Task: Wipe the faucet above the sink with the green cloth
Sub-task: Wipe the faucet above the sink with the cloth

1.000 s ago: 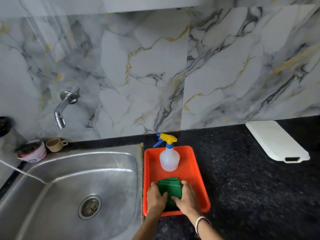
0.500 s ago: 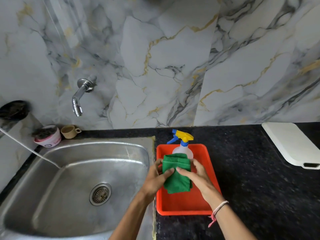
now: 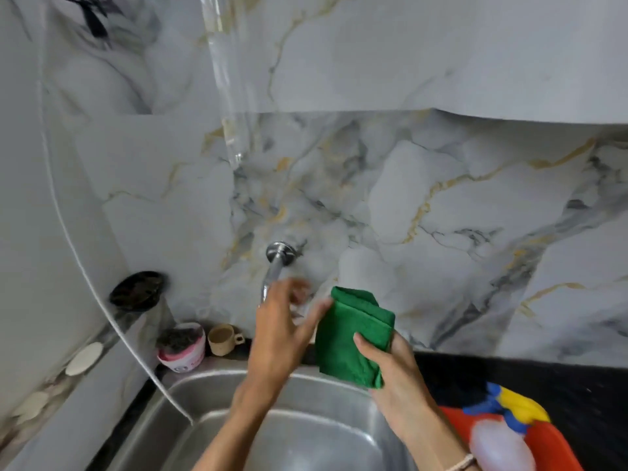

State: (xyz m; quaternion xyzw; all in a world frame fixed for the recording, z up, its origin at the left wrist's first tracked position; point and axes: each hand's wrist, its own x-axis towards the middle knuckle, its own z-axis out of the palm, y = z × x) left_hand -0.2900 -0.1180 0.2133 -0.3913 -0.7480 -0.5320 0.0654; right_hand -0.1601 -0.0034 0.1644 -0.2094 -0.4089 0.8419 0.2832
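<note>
The chrome faucet (image 3: 277,263) juts from the marble wall above the steel sink (image 3: 306,433); its lower spout is hidden behind my left hand. My left hand (image 3: 282,328) is raised in front of the spout with fingers spread, its thumb touching the left edge of the green cloth (image 3: 353,338). My right hand (image 3: 394,372) grips the folded cloth from below and the right, holding it up just right of the faucet.
A pink-and-white tub (image 3: 181,350) and a small beige cup (image 3: 222,338) stand at the sink's back left. A red tray (image 3: 543,443) with a spray bottle (image 3: 499,440) sits at the lower right on the black counter. A thin white cord (image 3: 102,307) hangs across the left.
Both hands lifted the green cloth out of the red tray and carried it left and up to the faucet. My view turned left toward the sink.
</note>
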